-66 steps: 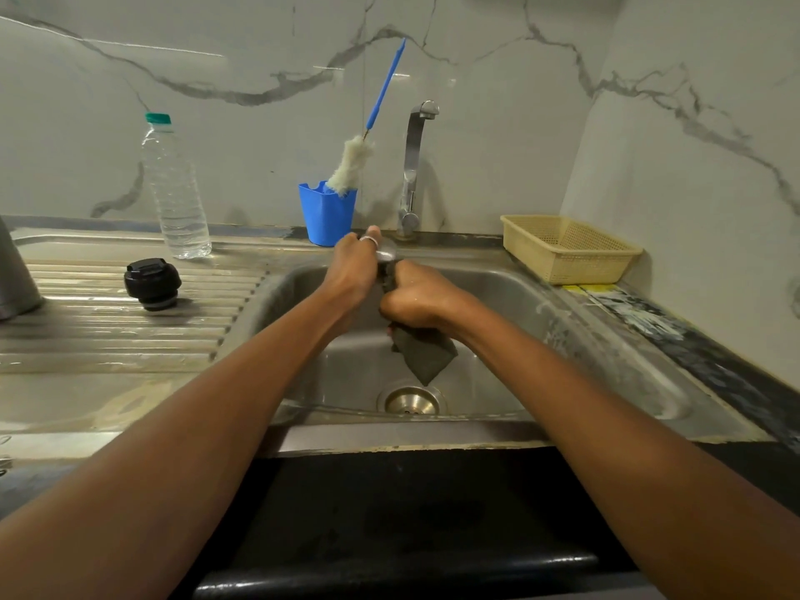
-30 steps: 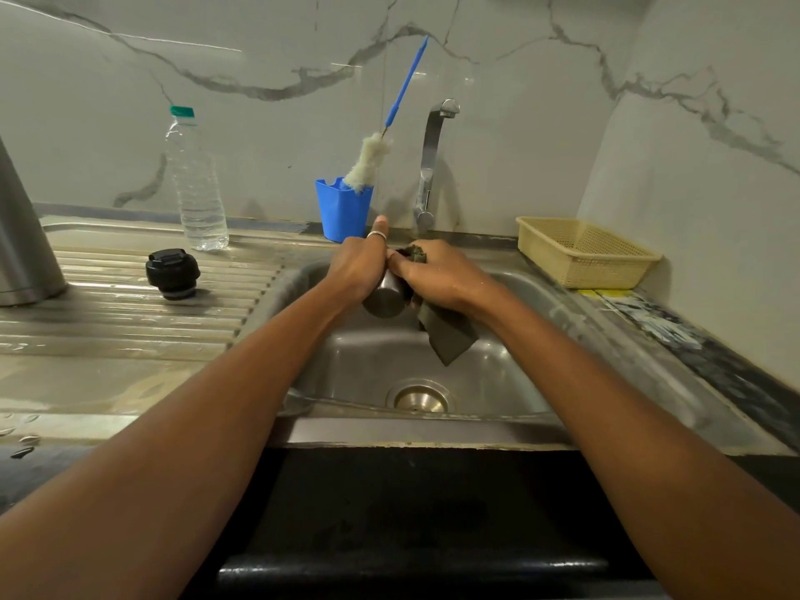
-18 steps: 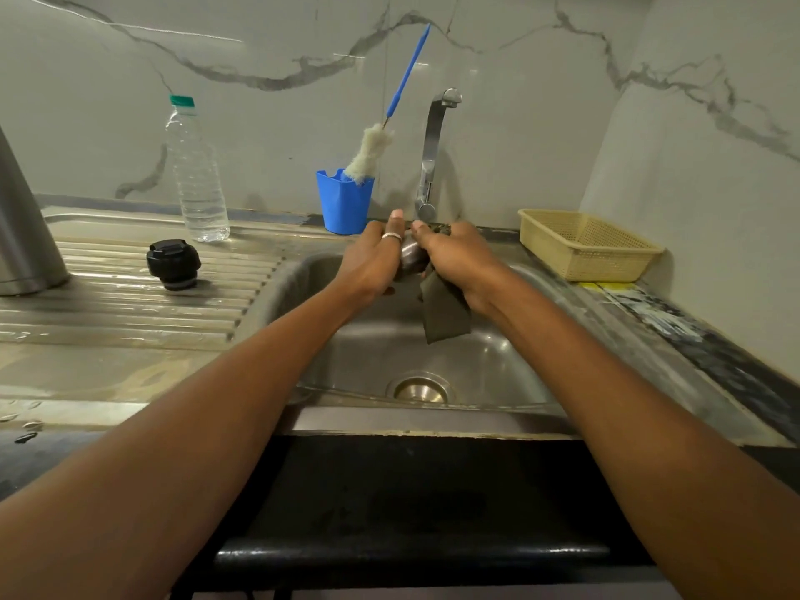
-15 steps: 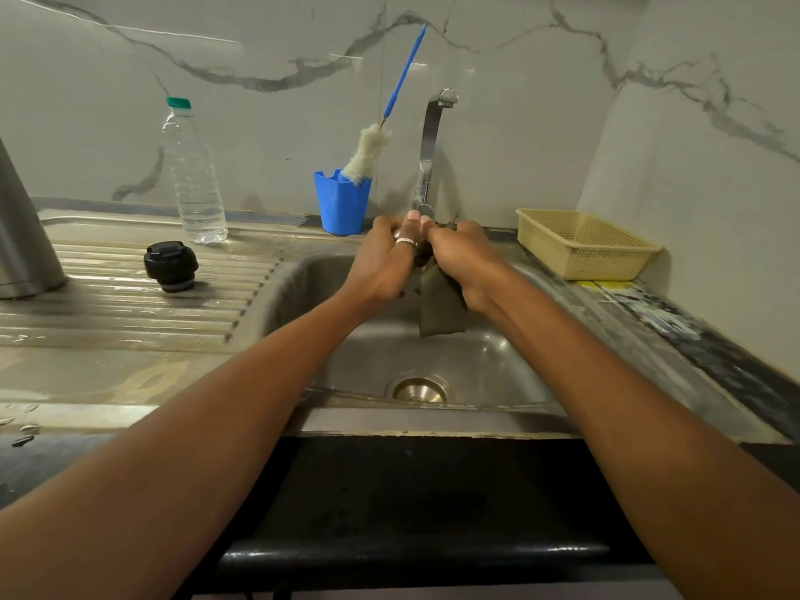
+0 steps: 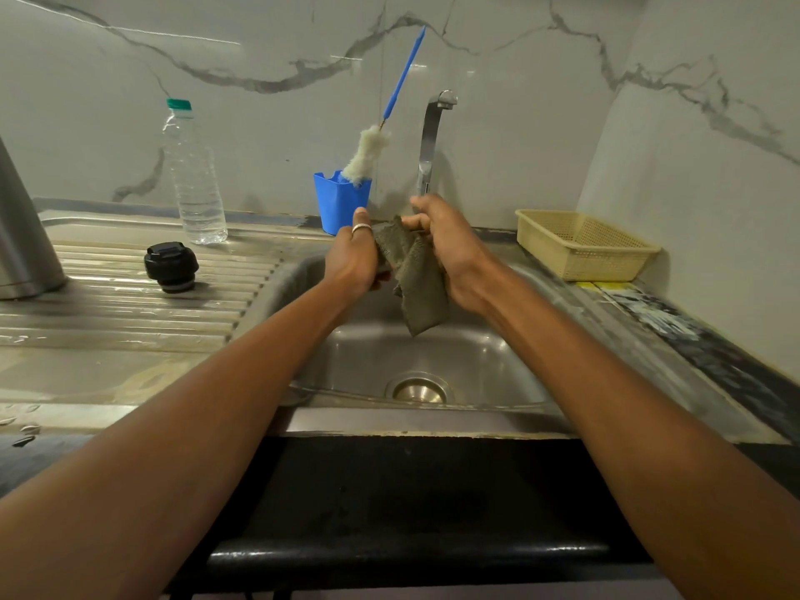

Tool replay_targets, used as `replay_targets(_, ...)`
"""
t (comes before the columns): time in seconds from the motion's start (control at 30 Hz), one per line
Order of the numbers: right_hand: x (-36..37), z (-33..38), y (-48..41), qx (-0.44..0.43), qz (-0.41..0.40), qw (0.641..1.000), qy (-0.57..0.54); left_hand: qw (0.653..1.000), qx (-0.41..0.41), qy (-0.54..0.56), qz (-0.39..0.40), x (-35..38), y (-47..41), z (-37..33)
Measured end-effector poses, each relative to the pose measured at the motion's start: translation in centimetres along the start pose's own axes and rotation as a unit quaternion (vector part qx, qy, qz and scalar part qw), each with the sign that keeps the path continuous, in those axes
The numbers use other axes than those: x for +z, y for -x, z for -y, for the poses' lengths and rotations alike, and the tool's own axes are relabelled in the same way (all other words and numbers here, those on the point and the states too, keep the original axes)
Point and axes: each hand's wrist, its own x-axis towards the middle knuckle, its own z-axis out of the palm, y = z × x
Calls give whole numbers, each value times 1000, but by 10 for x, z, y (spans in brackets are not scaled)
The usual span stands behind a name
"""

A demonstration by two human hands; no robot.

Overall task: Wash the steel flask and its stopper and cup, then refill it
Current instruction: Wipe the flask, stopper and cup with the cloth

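Over the sink basin [image 5: 485, 365], my left hand [image 5: 353, 262] is closed around the steel cup, which is almost wholly hidden behind the hand and a grey-green cloth [image 5: 417, 279]. My right hand [image 5: 450, 249] grips the cloth's upper part just below the tap [image 5: 429, 140], and the cloth hangs down between both hands. The black stopper [image 5: 171, 266] stands alone on the ribbed drainboard [image 5: 130, 305]. The steel flask [image 5: 21, 236] stands at the far left edge, partly cut off by the frame.
A clear plastic water bottle [image 5: 195, 175] stands at the back of the drainboard. A blue holder [image 5: 342, 201] with a long blue-handled bottle brush [image 5: 368, 153] sits left of the tap. A yellow basket [image 5: 584, 244] rests on the right counter by the marble wall.
Both hands have risen from low in the basin to just under the tap. The steel cup, plainly seen a second ago, is now covered by the cloth and my left hand.
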Motion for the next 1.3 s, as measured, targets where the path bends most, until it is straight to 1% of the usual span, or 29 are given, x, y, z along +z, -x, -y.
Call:
replay_targets(0.03,0,-1,-2,9,-6,1000,3,1000,-5,8,-2,0,-1,0)
replay_targets(0.1,0,-5,-4,13,-19,998,53,1000,-8,9,-2,0,-1,-1)
replay_targets(0.2,1,-11,-4,7,-26,994,109,999,23,-27,0,0,0,3)
replay_targets(0.27,1,-11,-3,8,-40,994,97,994,72,-82,-3,1,4,3)
replay_targets(0.33,-2,-10,-5,4,-64,995,71,980,130,-150,-13,2,7,3)
replay_targets(0.4,-5,-8,-7,2,-82,996,47,955,206,-210,-25,1,9,3)
replay_targets(0.47,-8,-6,-7,13,-91,996,22,925,286,-248,-24,0,11,4)
replay_targets(0.53,-9,-5,-7,23,-84,996,0,912,317,-261,-24,-1,11,2)
replay_targets(0.57,-9,-6,-8,24,-76,997,-3,916,309,-256,-29,0,10,2)
replay_targets(0.6,-8,-8,-9,21,-67,998,-1,928,281,-241,-34,0,10,2)
replay_targets(0.67,-6,-13,-10,19,-49,998,23,967,174,-182,-25,3,6,2)
replay_targets(0.73,-4,-16,-9,20,-35,997,73,992,37,-118,-9,5,3,4)
replay_targets(0.8,-1,-18,-6,7,-24,991,130,994,-95,-54,-5,4,2,3)
replay_targets(0.83,0,-19,-5,-4,-21,988,153,990,-140,-16,-1,3,2,3)
replay_targets(0.87,1,-20,-5,-16,-20,985,171,986,-165,11,4,2,2,2)
replay_targets(0.9,1,-20,-6,-26,-22,982,185,984,-174,27,10,1,2,1)
replay_targets(0.93,2,-20,-6,-31,-27,981,190,988,-157,13,6,2,4,0)
replay_targets(0.97,1,-19,-7,-30,-35,982,183,993,-116,-29,-3,3,5,0)
replay_targets(1.0,1,-19,-8,-25,-46,985,166,994,-55,-92,-15,4,6,1)
replay_targets(1.03,0,-17,-9,-14,-60,989,135,987,21,-159,-31,4,11,1)
replay_targets(1.07,-2,-15,-9,2,-75,993,89,970,104,-217,-44,3,16,0)
replay_targets(1.1,-5,-12,-9,23,-86,995,33,943,193,-268,-53,2,21,-3)
replay_targets(1.13,-9,-9,-9,48,-90,994,-25,903,283,-319,-54,1,23,-4)
replay_targets(1.17,-13,-6,-10,72,-90,990,-78,857,355,-371,-48,1,23,-4)
replay_targets(1.2,-17,-5,-10,91,-88,985,-113,818,400,-412,-43,1,21,-4)
replay_targets(1.23,-20,-5,-11,102,-85,983,-128,795,423,-432,-39,1,19,-4)
replay_targets(1.27,-21,-6,-12,106,-80,983,-130,795,421,-435,-38,1,18,-5)
replay_targets(1.3,-20,-7,-14,103,-79,984,-120,814,404,-416,-36,1,19,-5)
